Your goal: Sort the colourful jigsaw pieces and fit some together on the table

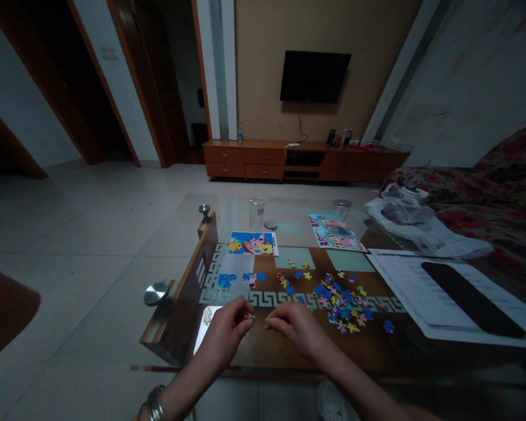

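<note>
Over the near edge of the glass-topped table, my left hand pinches a small jigsaw puzzle piece between thumb and fingers. Just to its right, my right hand is closed on another puzzle piece, mostly covered by the fingertips. The two pieces are apart. Beyond my right hand lies a loose pile of puzzle pieces in blue, yellow and pink. A few joined pieces form a strip beyond my left hand. Behind that strip lies a cartoon picture.
A white rectangular item with a pale piece on it is partly behind my left wrist. A clear jar stands near a round lid. To the right are picture sheets, papers, a dark phone and a plastic bag.
</note>
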{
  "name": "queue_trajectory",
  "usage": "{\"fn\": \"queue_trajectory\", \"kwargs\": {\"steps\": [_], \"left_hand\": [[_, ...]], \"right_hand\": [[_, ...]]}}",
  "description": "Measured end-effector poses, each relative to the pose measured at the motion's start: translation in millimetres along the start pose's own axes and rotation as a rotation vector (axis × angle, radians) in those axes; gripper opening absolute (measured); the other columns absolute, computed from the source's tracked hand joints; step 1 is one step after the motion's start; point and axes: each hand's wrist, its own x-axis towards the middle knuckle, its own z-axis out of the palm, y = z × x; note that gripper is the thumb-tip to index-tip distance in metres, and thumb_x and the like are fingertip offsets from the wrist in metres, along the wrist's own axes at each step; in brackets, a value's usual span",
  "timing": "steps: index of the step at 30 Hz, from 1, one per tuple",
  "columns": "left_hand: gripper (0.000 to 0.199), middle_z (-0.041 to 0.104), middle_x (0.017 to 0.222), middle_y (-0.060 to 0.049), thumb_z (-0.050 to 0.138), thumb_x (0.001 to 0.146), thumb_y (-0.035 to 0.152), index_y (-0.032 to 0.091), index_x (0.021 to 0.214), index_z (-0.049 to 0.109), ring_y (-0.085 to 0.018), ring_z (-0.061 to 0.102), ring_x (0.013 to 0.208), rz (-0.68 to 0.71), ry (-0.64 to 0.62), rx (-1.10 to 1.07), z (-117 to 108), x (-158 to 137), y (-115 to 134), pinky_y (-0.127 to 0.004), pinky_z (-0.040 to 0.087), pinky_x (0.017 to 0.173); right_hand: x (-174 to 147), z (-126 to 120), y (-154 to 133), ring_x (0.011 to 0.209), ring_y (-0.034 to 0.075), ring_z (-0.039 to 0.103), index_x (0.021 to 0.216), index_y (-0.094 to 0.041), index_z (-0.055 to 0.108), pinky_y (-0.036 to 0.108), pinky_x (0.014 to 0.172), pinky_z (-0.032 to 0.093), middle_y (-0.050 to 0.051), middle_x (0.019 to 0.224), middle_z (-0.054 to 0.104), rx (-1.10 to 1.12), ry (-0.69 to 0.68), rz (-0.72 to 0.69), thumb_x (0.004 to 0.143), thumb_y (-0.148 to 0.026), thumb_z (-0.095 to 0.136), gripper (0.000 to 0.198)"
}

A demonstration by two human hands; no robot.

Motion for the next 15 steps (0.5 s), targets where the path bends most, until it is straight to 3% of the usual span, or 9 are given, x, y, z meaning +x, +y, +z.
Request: {"fn": "queue_trajectory", "kwargs": {"steps": [6, 11, 15], "left_hand": [[0.011, 0.062, 0.079, -0.001, 0.054, 0.075, 0.012, 0.020, 0.079, 0.060, -0.020, 0.057, 0.082, 0.034, -0.006, 0.116, 3, -4, 0, -0.029, 0.041, 0.075], [0.013, 0.063, 0.083, -0.003, 0.053, 0.075, 0.011, 0.020, 0.082, 0.061, -0.020, 0.057, 0.084, 0.046, -0.012, 0.173, 6, -5, -1, -0.030, 0.042, 0.077], [0.015, 0.063, 0.085, -0.004, 0.052, 0.075, 0.010, 0.019, 0.083, 0.061, -0.020, 0.057, 0.084, 0.053, -0.035, 0.187, 9, -10, -1, -0.030, 0.041, 0.076]], "right_hand": [[-1, 4, 6, 0.093, 0.023, 0.064, 0.101, -0.018, 0.072, 0.031, 0.082, 0.045, 0.008, 0.097, 0.072, -0.139, 0.073, 0.018, 0.078, -0.008, 0.065, 0.026], [-1, 9, 11, 0.097, 0.022, 0.060, 0.102, -0.018, 0.069, 0.031, 0.085, 0.045, 0.008, 0.102, 0.066, -0.154, 0.105, -0.020, 0.078, -0.009, 0.068, 0.026], [-2, 12, 8, 0.093, 0.020, 0.060, 0.093, -0.017, 0.068, 0.030, 0.080, 0.044, 0.007, 0.098, 0.065, -0.192, 0.097, -0.011, 0.079, -0.008, 0.066, 0.017]]}}
